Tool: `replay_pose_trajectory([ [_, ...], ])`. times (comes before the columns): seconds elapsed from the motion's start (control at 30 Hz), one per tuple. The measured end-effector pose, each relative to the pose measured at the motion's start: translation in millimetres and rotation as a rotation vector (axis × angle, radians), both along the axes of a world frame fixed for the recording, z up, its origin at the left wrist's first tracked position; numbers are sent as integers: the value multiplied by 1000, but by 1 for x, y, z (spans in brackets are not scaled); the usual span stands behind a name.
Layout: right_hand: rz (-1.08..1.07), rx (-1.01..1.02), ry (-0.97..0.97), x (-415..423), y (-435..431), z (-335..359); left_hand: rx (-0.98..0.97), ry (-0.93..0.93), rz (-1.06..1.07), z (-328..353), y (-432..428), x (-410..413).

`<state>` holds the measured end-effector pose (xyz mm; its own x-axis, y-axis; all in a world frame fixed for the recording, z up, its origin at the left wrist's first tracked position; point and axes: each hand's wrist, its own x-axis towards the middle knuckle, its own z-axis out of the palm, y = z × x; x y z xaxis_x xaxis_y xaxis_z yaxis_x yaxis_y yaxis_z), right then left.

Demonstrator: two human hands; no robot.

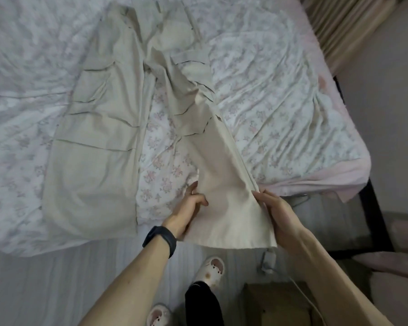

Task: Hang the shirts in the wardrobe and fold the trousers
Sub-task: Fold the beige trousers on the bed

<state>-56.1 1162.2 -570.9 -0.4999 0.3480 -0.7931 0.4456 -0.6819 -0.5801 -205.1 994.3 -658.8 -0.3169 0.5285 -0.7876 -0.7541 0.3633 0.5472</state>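
Beige cargo trousers lie spread on the floral bed sheet, waistband at the far end. Their left leg lies flat on the bed. The right leg is lifted off the bed at its hem and twisted near the knee. My left hand, with a black wristband, grips the hem's left edge, thumb on top of the cloth. My right hand grips the hem's right edge along the seam.
The bed corner with a pink edge is at the right, above a dark frame. A cardboard box and a white cable lie on the floor by my slippered feet. Curtains hang at the far right.
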Motion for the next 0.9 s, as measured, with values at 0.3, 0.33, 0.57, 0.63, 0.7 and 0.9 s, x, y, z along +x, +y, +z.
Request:
replay_pose_trajectory([
  [0.3, 225, 419, -312, 46, -4, -51, -238, 307, -11, 5, -46, 22],
  [0.33, 272, 487, -352, 47, -14, -55, -277, 395, -1, 13, -57, 23],
  [0.57, 129, 738, -238, 33, -93, -29, -348, 654, 196, 69, -132, 40],
  [0.63, 187, 744, -328, 43, -117, -36, -437, 620, 135, 61, -155, 50],
  [0.7, 344, 631, -472, 58, -135, -52, -543, 538, -15, 44, -171, 60],
  [0.9, 349, 580, -497, 76, -145, -76, -589, 433, -9, 11, -178, 73],
])
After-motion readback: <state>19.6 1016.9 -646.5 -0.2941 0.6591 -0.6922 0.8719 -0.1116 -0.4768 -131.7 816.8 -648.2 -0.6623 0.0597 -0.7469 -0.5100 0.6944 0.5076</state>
